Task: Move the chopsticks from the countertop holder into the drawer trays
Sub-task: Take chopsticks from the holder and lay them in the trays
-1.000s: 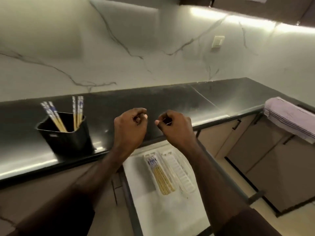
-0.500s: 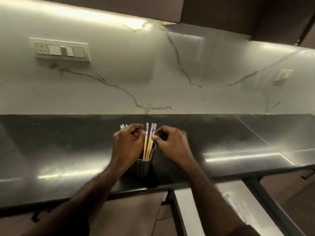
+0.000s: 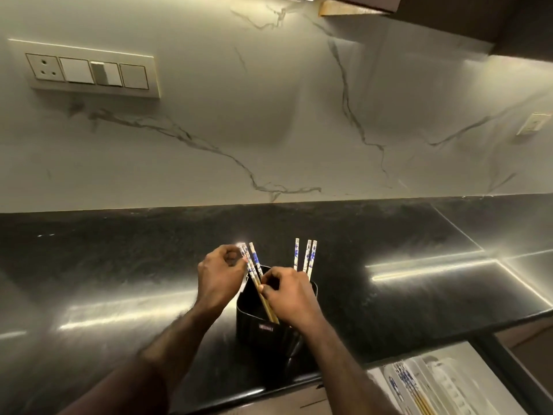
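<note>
A black holder [image 3: 254, 317] stands near the front edge of the dark countertop [image 3: 119, 265]. Two chopsticks [image 3: 254, 265] with blue-and-white tops lean left in it; my left hand [image 3: 220, 278] pinches them near the tops and my right hand [image 3: 288, 296] pinches them lower down at the holder's mouth. Three more chopsticks [image 3: 305, 257] stand at the holder's right side, behind my right hand. At the bottom right, the open drawer holds white trays [image 3: 449, 387], and one of them has several chopsticks [image 3: 411, 387] lying in it.
A marble backsplash rises behind the counter with a switch panel [image 3: 89, 70] at upper left and a small socket [image 3: 534, 124] at right. Dark upper cabinets [image 3: 478, 19] hang above. The drawer's dark frame [image 3: 508, 369] juts out at lower right.
My view has swung left from the drawer to the holder. Both hands moved from above the drawer to the holder and closed on the two left-leaning chopsticks.
</note>
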A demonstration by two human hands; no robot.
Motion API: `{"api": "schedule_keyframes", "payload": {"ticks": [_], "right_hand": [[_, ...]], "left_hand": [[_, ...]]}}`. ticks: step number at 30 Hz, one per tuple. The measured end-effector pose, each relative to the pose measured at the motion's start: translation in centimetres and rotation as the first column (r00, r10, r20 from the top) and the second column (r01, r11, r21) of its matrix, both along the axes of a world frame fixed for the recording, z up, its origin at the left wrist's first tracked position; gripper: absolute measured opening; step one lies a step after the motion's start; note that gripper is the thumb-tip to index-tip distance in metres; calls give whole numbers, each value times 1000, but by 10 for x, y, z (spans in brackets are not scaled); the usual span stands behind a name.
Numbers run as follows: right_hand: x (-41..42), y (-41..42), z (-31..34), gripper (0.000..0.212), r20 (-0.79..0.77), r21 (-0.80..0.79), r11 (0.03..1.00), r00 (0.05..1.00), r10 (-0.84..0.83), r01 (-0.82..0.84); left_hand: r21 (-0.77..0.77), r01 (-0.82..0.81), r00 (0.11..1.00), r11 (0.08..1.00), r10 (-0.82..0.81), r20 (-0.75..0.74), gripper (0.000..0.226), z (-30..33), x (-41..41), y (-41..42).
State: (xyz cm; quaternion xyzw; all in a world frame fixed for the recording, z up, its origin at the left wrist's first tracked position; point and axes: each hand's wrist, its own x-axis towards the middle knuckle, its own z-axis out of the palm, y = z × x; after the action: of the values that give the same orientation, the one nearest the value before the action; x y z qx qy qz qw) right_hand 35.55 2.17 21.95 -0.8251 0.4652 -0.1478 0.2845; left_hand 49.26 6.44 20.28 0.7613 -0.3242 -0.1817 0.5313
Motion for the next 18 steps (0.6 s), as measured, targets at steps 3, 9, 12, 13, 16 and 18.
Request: {"api": "schedule_keyframes", "payload": {"ticks": [3,9,12,13,16,18], "right_hand": [[9,-7,-15,20,-6,49,999,1000,-15,15],[17,-14,-32,25,-72,61,988,988,-139,144],[17,-14,-41,21,-131,115,982,982,-137,152],[17,-14,-44,21,-146,129,982,982,-120,139],[15,-15,-48,16,-154,156,981,984,-91,115],[14,-19,-47,15,-134,173,979,987,-88,111]], "left_hand": [[14,38,995,999,-37,-95,24,-10,5,-9],[-8,135,960,991,-132,-246,16,-27,15,-22],[-42,175,937,984,-179,-299,13,-32,15,-27],[-52,181,931,982,-189,-313,13,-32,15,-28],[-113,199,903,973,-227,-364,14,-32,13,-29],[-163,211,878,964,-260,-402,15,-26,11,-29]]}}
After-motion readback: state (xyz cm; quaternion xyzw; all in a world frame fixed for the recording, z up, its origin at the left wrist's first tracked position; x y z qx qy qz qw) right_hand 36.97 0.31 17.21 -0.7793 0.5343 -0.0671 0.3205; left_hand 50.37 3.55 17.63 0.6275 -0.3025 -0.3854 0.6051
